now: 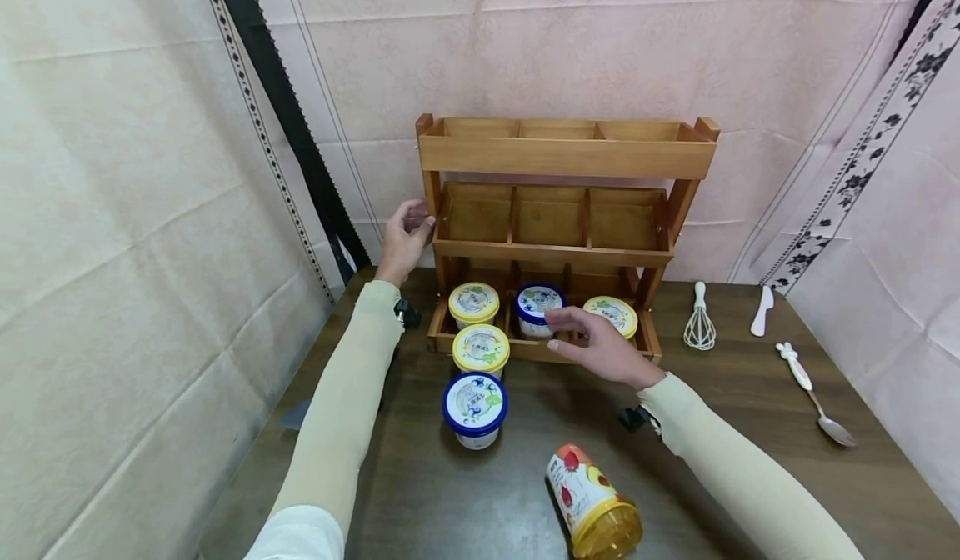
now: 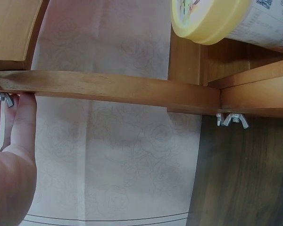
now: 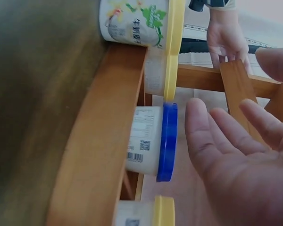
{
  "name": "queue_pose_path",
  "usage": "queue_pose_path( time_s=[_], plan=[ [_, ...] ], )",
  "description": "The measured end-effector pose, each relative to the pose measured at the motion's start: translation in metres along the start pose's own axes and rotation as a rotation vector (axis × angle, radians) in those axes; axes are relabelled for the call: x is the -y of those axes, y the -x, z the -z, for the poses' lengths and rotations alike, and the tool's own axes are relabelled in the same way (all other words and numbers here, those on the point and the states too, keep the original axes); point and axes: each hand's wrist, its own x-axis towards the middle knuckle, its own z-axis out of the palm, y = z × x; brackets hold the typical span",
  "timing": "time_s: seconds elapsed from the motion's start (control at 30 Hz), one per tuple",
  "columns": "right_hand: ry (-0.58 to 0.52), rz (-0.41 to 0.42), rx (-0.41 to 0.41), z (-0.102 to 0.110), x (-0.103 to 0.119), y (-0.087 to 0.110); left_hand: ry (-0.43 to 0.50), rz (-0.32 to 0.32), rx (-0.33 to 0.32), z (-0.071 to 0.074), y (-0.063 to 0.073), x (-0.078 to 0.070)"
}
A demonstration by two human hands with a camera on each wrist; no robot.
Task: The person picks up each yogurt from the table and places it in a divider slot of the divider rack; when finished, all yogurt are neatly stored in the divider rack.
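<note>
A tipped drink bottle point(image 1: 592, 502) with a yellow cap lies nearest on the dark table point(image 1: 750, 377). Beyond it stand a blue-lidded tub point(image 1: 474, 408) and a yellow-lidded tub point(image 1: 481, 349). The right hand point(image 1: 600, 343) hovers with fingers straight and spread, holding nothing, just in front of the blue-lidded tub in the rack point(image 1: 537, 308), which sits in the middle bottom compartment of the wooden rack point(image 1: 562, 156). The left hand point(image 1: 405, 239) rests against the rack's left upright, fingers loosely curled around the post
</note>
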Motion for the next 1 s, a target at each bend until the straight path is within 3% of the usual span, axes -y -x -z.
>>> queue_pose_path(
  time_s=[0.57, 0.8, 1.0],
  plan=[
    [-0.019, 0.079, 0.074, -0.005, -0.007, 0.084, 0.005, 0.011, 0.001, 0.0, 0.001, -0.001],
    [0.007, 0.153, 0.128, -0.013, -0.009, 0.119, 0.01, 0.024, 0.001, -0.002, 0.001, -0.004],
    [-0.124, 0.227, 0.249, -0.017, -0.011, 0.141, 0.006, 0.018, -0.001, -0.001, 0.001, -0.002]
  ],
)
